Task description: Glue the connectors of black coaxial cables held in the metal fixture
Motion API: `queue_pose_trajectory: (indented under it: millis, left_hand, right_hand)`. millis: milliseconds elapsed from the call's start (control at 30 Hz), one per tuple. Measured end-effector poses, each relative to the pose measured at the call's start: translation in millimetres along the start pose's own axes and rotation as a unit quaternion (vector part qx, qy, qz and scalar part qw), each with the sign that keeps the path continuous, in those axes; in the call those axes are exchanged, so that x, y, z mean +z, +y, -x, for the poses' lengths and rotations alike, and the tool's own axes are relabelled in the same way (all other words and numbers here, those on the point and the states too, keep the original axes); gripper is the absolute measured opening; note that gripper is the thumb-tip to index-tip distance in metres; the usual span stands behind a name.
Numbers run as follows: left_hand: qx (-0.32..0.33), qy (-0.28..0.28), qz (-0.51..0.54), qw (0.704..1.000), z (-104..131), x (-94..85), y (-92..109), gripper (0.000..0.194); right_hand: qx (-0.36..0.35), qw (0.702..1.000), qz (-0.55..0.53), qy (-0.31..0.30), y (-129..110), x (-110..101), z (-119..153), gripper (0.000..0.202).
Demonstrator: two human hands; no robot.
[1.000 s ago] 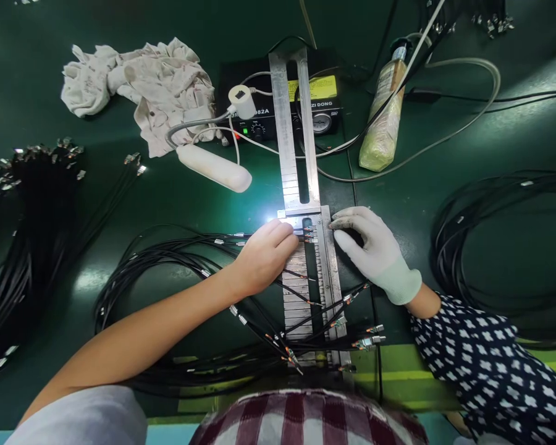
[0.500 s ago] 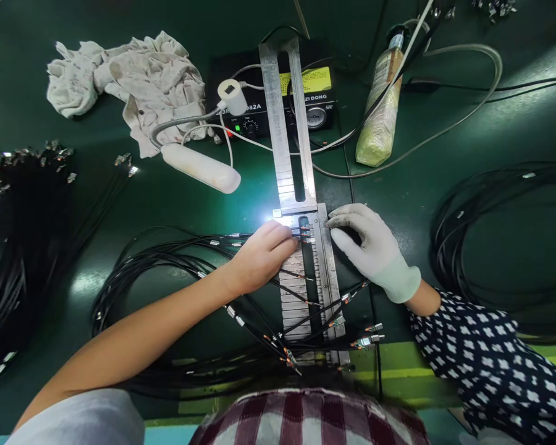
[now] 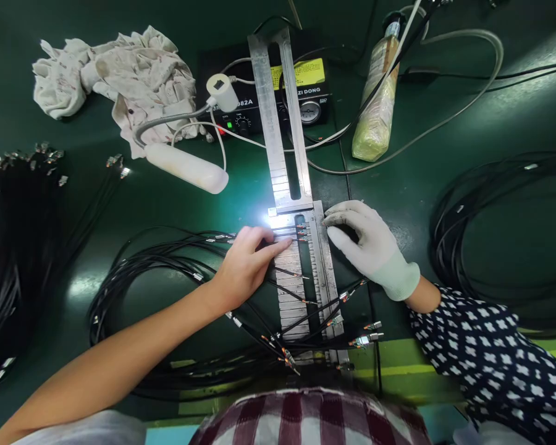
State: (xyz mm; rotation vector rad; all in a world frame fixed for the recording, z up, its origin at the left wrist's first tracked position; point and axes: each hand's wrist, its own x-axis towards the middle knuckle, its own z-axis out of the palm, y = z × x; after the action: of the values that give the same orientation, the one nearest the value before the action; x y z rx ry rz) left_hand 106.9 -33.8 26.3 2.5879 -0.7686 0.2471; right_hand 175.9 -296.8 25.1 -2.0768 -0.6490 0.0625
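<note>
My bare left hand [image 3: 246,266] lies over the left part of a slotted metal fixture [image 3: 293,318]. Its thumb is stretched out and touches one of several thin black cables [image 3: 285,233] laid across the fixture; the other fingers are apart from the thumb. Small metal connectors [image 3: 303,233] on the cable ends line up against the right rail [image 3: 322,253]. My right hand [image 3: 368,247], in a white glove, rests at that rail with curved fingers and a gap to the thumb. I see nothing held in it. More cable ends [image 3: 336,321] cross the fixture's near part.
A white lamp [image 3: 188,168] lights the fixture. Behind stand a black control box [image 3: 315,102] with a gauge and a wrapped bottle [image 3: 375,117]. A crumpled cloth [image 3: 139,80] lies back left. Cable bundles lie at the left [image 3: 23,235] and right [image 3: 449,247].
My left hand has drawn back to the left, and its fingers have spread from the cables, baring more of the connector ends. My right hand stays by the rail. The view has shifted slightly.
</note>
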Motion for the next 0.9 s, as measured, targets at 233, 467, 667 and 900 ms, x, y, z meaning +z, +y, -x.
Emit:
queue_pose_trajectory:
  millis: [233, 467, 667, 900]
  left_hand:
    - [-0.019, -0.023, 0.086, 0.996, 5, -0.5, -5, 0.042]
    - [-0.031, -0.090, 0.093, 0.991, 23, -24.5, 0, 0.016]
    - [-0.011, 0.008, 0.134, 0.991, 19, -14.0, -3, 0.013]
    - [0.038, -0.003, 0.028, 0.999, 9, -11.2, -11, 0.029]
  right_hand:
    - [-0.020, 1.000, -0.001, 0.003, 1, 0, 0, 0.011]
    - [-0.022, 0.999, -0.025, 0.012, 1, -5, 17, 0.010]
    - [-0.006, 1.000, -0.020, 0.014, 0, -4, 14, 0.009]
    - [-0.002, 1.000, -0.018, 0.004, 1, -4, 14, 0.009]
